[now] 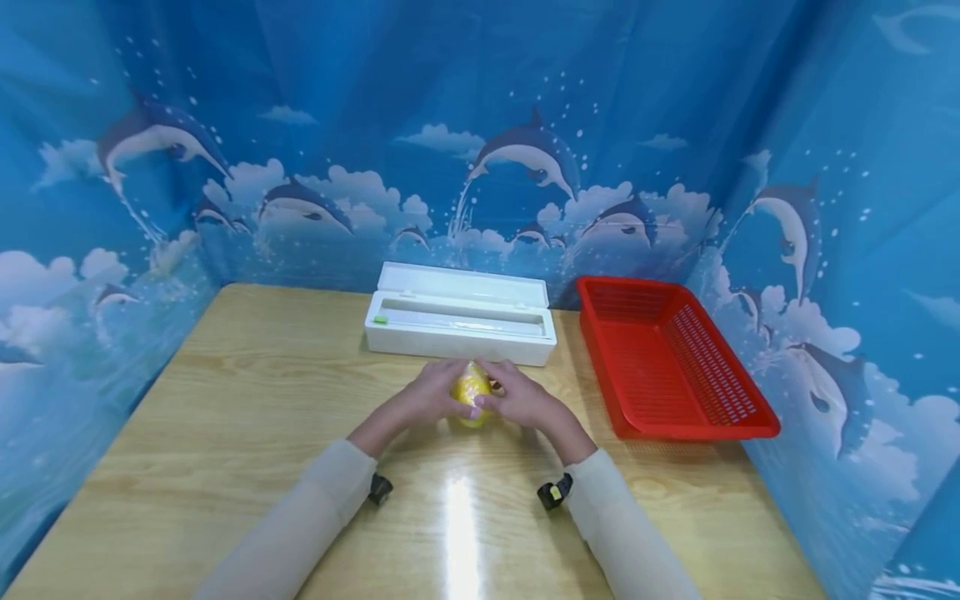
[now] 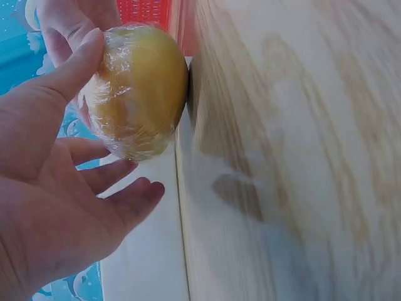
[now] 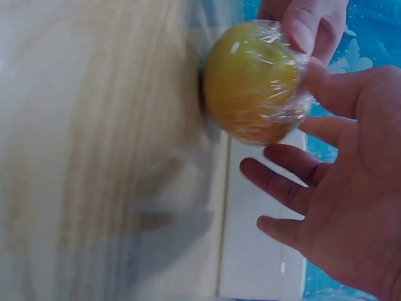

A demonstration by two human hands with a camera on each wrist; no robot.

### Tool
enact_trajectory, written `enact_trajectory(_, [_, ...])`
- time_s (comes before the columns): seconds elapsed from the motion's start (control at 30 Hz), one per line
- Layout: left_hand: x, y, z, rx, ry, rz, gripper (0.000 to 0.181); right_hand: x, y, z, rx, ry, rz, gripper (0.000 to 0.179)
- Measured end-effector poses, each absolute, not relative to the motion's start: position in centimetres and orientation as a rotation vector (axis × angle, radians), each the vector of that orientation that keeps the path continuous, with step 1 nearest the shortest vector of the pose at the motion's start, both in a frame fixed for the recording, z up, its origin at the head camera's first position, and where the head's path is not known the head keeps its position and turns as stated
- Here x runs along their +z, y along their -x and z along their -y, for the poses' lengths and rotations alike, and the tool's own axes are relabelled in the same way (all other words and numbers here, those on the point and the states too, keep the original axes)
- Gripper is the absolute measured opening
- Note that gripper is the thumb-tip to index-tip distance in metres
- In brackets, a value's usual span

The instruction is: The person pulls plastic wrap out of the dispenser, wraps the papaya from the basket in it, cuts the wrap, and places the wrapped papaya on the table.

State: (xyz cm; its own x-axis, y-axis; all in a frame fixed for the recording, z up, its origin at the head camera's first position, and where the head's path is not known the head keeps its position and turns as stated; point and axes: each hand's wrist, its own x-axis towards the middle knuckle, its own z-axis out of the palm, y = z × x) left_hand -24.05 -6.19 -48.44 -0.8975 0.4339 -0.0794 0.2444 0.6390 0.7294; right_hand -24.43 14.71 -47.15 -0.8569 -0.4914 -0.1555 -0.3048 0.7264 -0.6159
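A round yellow fruit (image 1: 471,395) wrapped in shiny cling film is between both hands, close over the table. My left hand (image 1: 437,392) holds it from the left, thumb and fingertips at the film. From the other side my right hand (image 1: 522,397) holds it too, the two thumbs close together on the near side. In the left wrist view the film is wrinkled over the fruit (image 2: 141,94), and the lower fingers of the left hand (image 2: 69,182) spread away from it. The right wrist view has the right hand (image 3: 341,163) with its lower fingers spread below the fruit (image 3: 254,84).
Just beyond the hands stands a long white cling film dispenser (image 1: 457,339), its lid (image 1: 465,285) raised and a green slider (image 1: 381,320) at its left end. A red plastic basket (image 1: 626,367) sits at the right of the wooden table (image 1: 247,400). Dolphin-print curtains (image 1: 375,100) enclose the table.
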Motion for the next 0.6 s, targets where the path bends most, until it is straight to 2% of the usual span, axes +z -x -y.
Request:
enact_trajectory(0.2, [-48.7, 24.2, 6.2, 1.23, -0.604, -2.538, 0.079, -46.6, 24.1, -14.2, -0.693, 0.636, -2.664, 0.071])
enact_trajectory(0.37, [-48.8, 24.2, 6.3, 1.232, -0.582, -2.525, 0.066, -46.9, 23.7, -14.0, -0.64, 0.604, -2.726, 0.063])
enact_trajectory(0.6, [-48.8, 24.3, 6.5, 1.214, -0.502, -2.523, 0.064, -46.9, 23.5, -13.6, -0.687, 0.578, -2.779, 0.053])
